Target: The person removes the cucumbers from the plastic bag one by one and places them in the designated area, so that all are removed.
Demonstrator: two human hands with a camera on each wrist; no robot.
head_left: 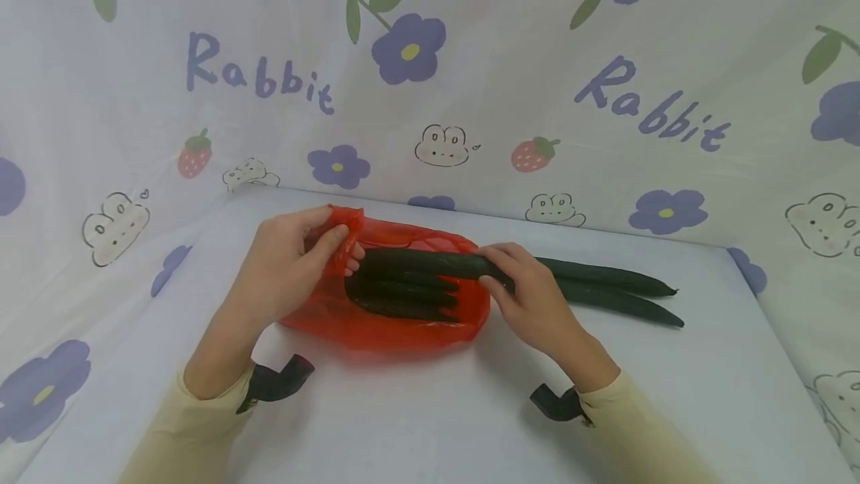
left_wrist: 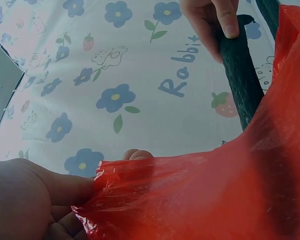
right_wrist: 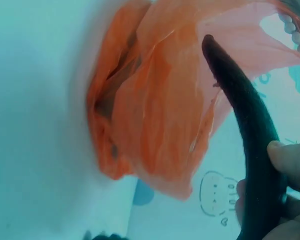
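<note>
Cucumber (head_left: 423, 263) between right fingers (head_left: 507, 256) and thumb (head_left: 499, 293), tip at red bag (head_left: 390, 336)

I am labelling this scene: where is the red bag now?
In the head view, the red bag lies left of the two loose cucumbers, its rim pinched by the left hand.
</note>
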